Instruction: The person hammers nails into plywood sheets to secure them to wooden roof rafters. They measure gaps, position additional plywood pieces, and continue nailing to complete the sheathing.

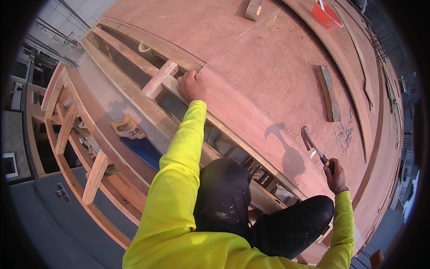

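While your left hand [192,86] meets the plywood strip [244,114], perhaps steadying it, grip unclear | your right hand [336,178] closes round the hammer [320,154] | nails [345,137]: just beyond.

Sunlight: bright; we see it coming from the right.
Shadow: a clear hammer-shaped one [292,159] darkens the smooth reddish wooden panel [242,107].
Middle: sharp to us.
Rim: the long brown wooden strip [358,92] looks bowed, corners black.
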Action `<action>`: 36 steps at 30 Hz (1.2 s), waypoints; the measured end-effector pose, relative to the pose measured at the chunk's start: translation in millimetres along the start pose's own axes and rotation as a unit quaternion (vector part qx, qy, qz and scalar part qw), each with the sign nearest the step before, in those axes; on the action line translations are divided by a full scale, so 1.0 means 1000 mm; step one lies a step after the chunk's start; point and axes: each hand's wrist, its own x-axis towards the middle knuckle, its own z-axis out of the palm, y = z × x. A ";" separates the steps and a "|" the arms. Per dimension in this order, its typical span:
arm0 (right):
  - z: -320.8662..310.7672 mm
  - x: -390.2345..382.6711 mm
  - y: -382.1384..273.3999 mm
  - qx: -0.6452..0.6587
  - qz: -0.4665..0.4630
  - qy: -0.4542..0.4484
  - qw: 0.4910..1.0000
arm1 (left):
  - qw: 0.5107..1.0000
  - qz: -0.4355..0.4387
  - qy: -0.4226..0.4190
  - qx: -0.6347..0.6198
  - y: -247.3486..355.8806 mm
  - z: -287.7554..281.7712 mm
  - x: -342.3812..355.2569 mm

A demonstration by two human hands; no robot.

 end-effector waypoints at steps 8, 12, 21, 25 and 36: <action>0.065 0.115 -0.187 0.135 -0.166 -0.057 0.975 | 0.995 0.012 0.035 -0.095 -0.008 0.007 0.002; 0.119 0.139 -0.221 0.172 -0.141 -0.080 0.972 | 0.997 0.012 0.019 -0.070 -0.006 0.008 0.002; 0.164 0.130 -0.225 0.246 -0.066 -0.040 0.966 | 0.991 -0.030 -0.048 -0.124 0.013 0.020 0.025; 0.153 0.131 -0.229 0.240 -0.025 -0.087 0.966 | 0.993 -0.019 -0.038 -0.108 0.018 0.023 0.027; 0.118 0.182 -0.259 0.215 -0.142 -0.036 0.966 | 0.990 -0.032 -0.074 -0.114 0.018 0.017 0.028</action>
